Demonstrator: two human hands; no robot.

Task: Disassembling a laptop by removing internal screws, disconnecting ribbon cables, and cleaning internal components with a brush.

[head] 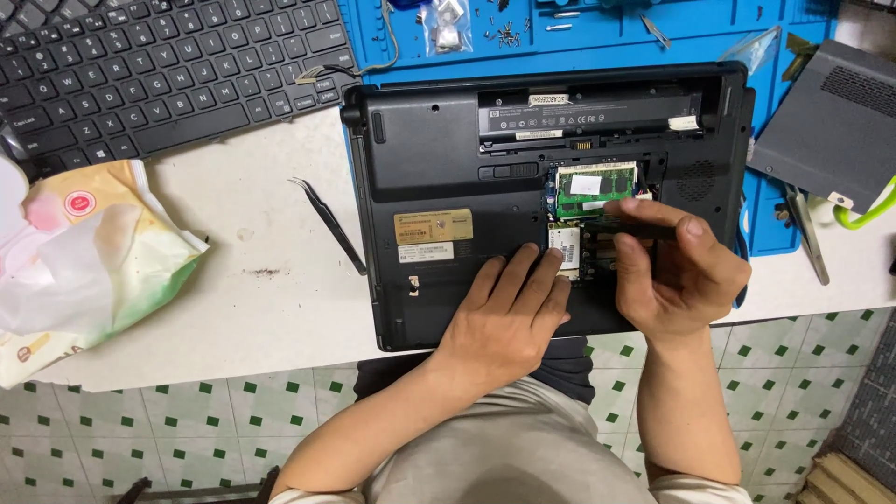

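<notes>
Both forearms come up from the bottom edge, over a grey-clad lap and a green-and-white tiled floor. The person's left hand (509,313) lies flat, fingers stretched out and holding nothing, pressing on the underside of a black laptop (439,159) flipped belly-up on the white table (271,308), with its fingertips right at a small white card (565,247) in the open bay. The right hand (677,271) is pinching a dark slim tool (621,224) (hard to tell exactly what kind) laid across that same bay, just below the green memory module (595,185). Left of the laptop, black tweezers (329,224) lie on the table, with a crumpled wipes packet (89,252) further out and a loose black keyboard (168,65) up top. A blue work mat (579,42) with scattered screws sits beyond, a grey panel (831,121) at right.
</notes>
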